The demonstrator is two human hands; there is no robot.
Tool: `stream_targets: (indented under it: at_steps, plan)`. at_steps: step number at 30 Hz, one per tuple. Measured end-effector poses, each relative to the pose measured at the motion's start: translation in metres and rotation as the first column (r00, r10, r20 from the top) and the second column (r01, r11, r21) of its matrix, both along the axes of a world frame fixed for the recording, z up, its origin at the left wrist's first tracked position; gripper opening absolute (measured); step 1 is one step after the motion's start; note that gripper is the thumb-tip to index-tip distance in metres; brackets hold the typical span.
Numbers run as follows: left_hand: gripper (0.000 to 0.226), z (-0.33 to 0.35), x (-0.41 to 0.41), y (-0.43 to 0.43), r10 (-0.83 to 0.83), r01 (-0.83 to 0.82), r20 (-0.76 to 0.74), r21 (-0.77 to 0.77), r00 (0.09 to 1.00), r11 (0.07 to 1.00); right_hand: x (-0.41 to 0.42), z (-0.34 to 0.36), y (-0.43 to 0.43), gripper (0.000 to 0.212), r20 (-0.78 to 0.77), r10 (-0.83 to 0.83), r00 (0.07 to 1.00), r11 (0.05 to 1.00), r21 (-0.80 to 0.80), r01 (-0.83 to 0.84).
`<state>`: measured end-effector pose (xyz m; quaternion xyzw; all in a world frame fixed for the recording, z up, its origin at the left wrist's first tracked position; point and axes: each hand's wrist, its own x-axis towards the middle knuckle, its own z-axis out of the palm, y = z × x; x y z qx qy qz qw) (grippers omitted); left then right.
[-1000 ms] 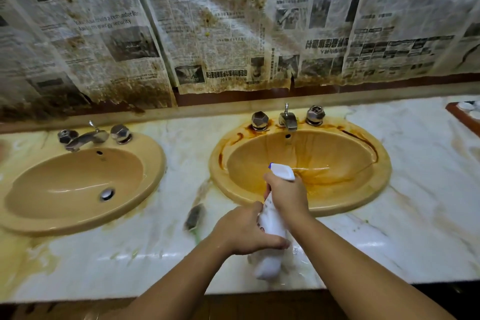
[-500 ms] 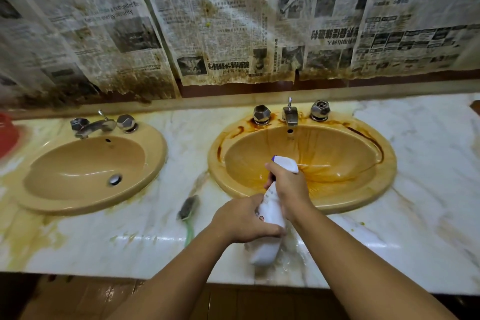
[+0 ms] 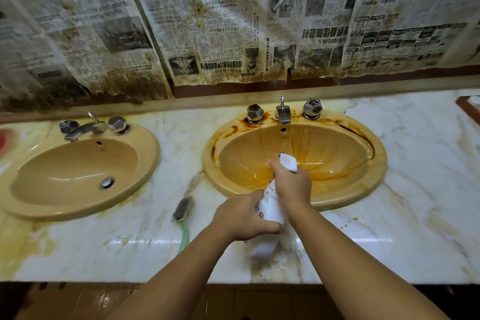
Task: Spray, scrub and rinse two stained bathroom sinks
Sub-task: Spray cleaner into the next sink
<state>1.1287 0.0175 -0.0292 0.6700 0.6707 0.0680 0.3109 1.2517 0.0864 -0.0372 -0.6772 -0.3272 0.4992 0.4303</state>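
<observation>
Right grip (image 3: 292,184): fingers curled tight round the neck of a white spray bottle (image 3: 270,208), just under its spray head. Left grip (image 3: 241,218): wrapped round the lower body of the same bottle, thumb side uppermost. Both grips are closed on the bottle and hold nothing else.

The bottle is tilted, with the spray head over the near rim of the right sink (image 3: 376,163) and pointing into the bowl. Its base hangs low over the front of the bench (image 3: 402,215), above a wet patch. Whether the base touches the surface cannot be told.

Right sink: orange-brown streaks run down the bowl, and there are dark rust-coloured marks along the rim and round its taps (image 3: 282,112).

Left sink (image 3: 153,153): a tan bowl with an even surface and a metal drain (image 3: 107,182) in view.

A brush (image 3: 183,209) with a green handle lies flat on the bench between the two sinks, bristle head away from the person. The marble top shows yellow-brown staining round both basins.

Sheets of newspaper (image 3: 207,21) cover the wall behind, browned and ragged along the lower edge.
</observation>
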Motion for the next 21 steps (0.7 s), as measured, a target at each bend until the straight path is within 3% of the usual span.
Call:
stream_targets:
  at_steps: [4, 6, 10, 16, 21]
  plan:
    - [0.056, -0.003, -0.009, 0.006, -0.033, 0.034, -0.027, 0.032, 0.999, 0.999, -0.004, 0.002, -0.002, 0.012, -0.004, 0.081, 0.997, 0.994, 0.075, -0.081]
    - [0.057, -0.003, -0.013, 0.009, -0.061, 0.064, -0.049, 0.049, 0.997, 0.997, -0.007, 0.002, 0.000, 0.009, 0.021, 0.041, 0.999, 0.997, 0.067, -0.042]
    - [0.056, -0.006, -0.019, 0.014, -0.077, 0.081, -0.054, 0.079, 0.996, 0.994, -0.016, 0.007, 0.002, 0.033, 0.083, -0.078, 0.993, 0.997, 0.010, 0.077]
    - [0.057, -0.006, -0.038, 0.026, -0.128, 0.135, -0.065, 0.127, 0.990, 0.983, -0.030, 0.007, 0.001, 0.025, 0.033, -0.089, 0.995, 0.992, 0.091, 0.086]
    - [0.057, -0.005, -0.038, 0.034, -0.176, 0.181, -0.052, 0.123, 0.983, 0.976, -0.028, 0.010, 0.007, 0.026, 0.027, -0.171, 0.985, 0.985, 0.024, 0.170]
